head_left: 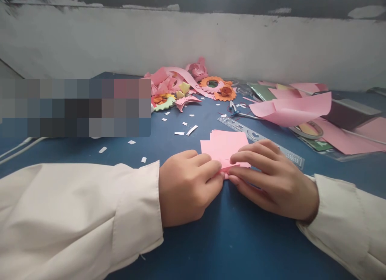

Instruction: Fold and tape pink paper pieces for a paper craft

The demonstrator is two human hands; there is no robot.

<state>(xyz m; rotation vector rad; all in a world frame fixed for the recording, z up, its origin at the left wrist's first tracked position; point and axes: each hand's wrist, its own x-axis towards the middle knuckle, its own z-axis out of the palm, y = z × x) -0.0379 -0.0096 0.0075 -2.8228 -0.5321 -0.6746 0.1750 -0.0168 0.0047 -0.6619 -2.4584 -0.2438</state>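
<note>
Pink paper [229,145] in small squarish pieces lies on the blue table in front of me, with a narrow folded edge on the side nearest me. My left hand [191,187] is closed, its thumb and index finger pinching that folded edge from the left. From the right, my right hand [271,179] holds the same edge, thumb below and fingers bent over the paper. The two thumbs almost meet at the fold. A clear plastic ruler [262,141] lies slantwise just behind my right hand. The fingertips partly cover the fold.
Paper flowers [226,91] and crumpled pink paper [197,68] are heaped by the wall. Small white scraps [192,130] dot the table [211,239]. At right lie a curled pink sheet [291,111], a roll of tape [306,130] and a dark box [350,111]. A blurred patch hides the left.
</note>
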